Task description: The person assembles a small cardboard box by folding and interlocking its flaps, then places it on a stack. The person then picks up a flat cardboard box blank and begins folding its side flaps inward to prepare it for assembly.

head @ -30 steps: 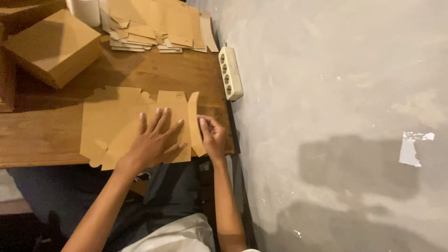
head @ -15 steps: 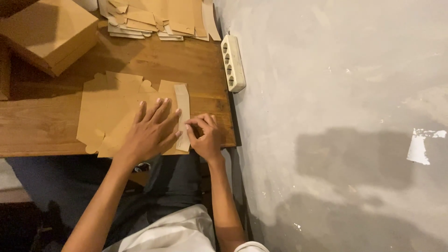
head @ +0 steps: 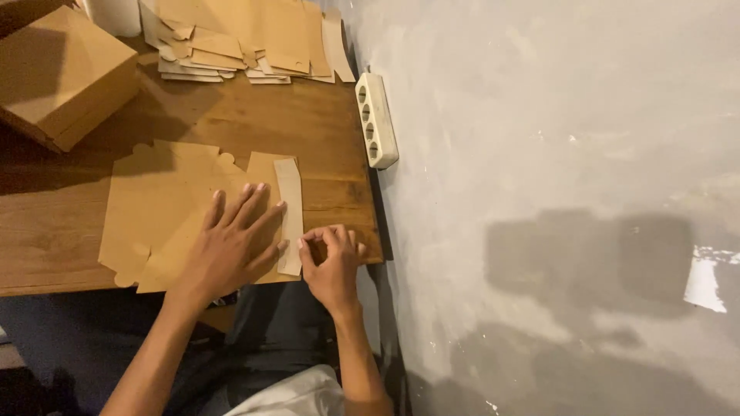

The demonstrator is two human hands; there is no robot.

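Pressing flat carton blank, hands apparently spread.

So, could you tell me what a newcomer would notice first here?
Two bare hands at the near table edge: the left hand pressed flat on a cardboard blank, the right hand at its folded flap. Behind lie a stack of blanks and a made box.

I see the flat blank on the bench, folded box behind-left, stacked blanks behind, socket strip right.
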